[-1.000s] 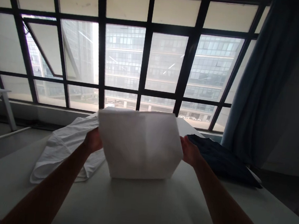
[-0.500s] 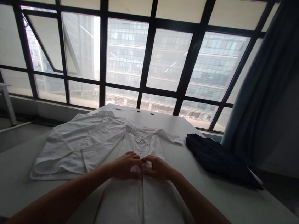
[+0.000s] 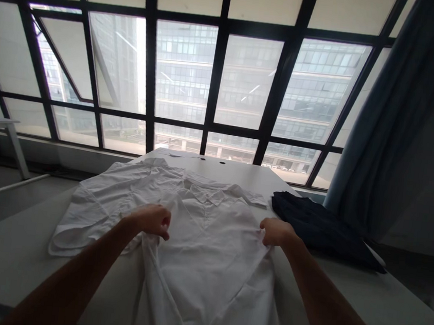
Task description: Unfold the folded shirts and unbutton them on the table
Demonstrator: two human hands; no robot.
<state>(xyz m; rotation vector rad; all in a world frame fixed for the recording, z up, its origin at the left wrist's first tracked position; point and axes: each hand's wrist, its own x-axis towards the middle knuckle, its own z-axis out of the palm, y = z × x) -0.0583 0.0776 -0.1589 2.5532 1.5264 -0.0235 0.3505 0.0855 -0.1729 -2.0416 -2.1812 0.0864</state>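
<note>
A white collared shirt (image 3: 207, 254) lies in front of me, its collar toward the window and its lower part running off the bottom of the view. My left hand (image 3: 152, 220) is closed at its left edge, fingers curled on the cloth. At the opposite edge, my right hand (image 3: 277, 232) pinches the fabric, which is drawn out to both sides between them. Under and beside the left side lies a second white shirt (image 3: 100, 202), spread with wrinkles. The fingertips are partly hidden by the hands and cloth.
Both shirts rest on a white table (image 3: 342, 294). A dark navy folded garment (image 3: 318, 227) lies at the right. Past the far edge stands a black-framed window (image 3: 214, 79), with a blue curtain (image 3: 378, 138) at right. Another white table (image 3: 13, 143) stands far left.
My hands were together at the shirt's middle and have moved apart to its two sides. The front folds have spread outward, widening the shirt over part of the other one.
</note>
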